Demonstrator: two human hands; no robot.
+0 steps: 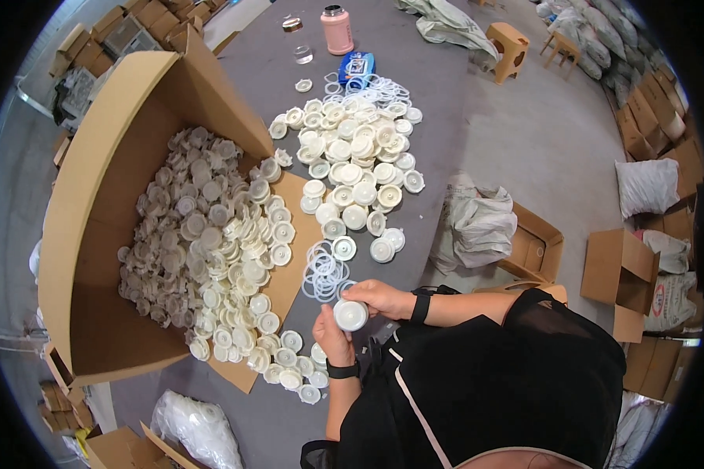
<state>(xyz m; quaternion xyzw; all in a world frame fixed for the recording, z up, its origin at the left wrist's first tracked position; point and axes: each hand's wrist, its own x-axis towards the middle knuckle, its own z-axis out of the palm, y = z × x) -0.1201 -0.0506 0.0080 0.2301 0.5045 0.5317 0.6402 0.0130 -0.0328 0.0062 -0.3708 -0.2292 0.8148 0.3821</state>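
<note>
Both of your hands meet just above the near edge of the grey desk [414, 55], and between them sits one round white plastic cap [350, 314]. Your right hand [375, 297] comes in from the right with a black band at the wrist, its fingers [350, 292] curled over the top rim of the cap and closed on it. Your left hand [332, 336] rises from below, also with a black band at the wrist, its fingers wrapped shut around the cap's lower left side. The cap faces up toward you, held clear of the desk surface. Just beyond your hands lies a small loose pile of clear white rings [325, 272]. Farther up the desk a broad heap of finished white caps [356, 160] spreads out, with more rings [375, 87] beyond it near a blue packet [355, 66] and a pink bottle [336, 30]. To your left a large open cardboard box [94, 203] lies on its side, spilling a mass of pale caps [211, 234] across its flap and down toward your left wrist.
</note>
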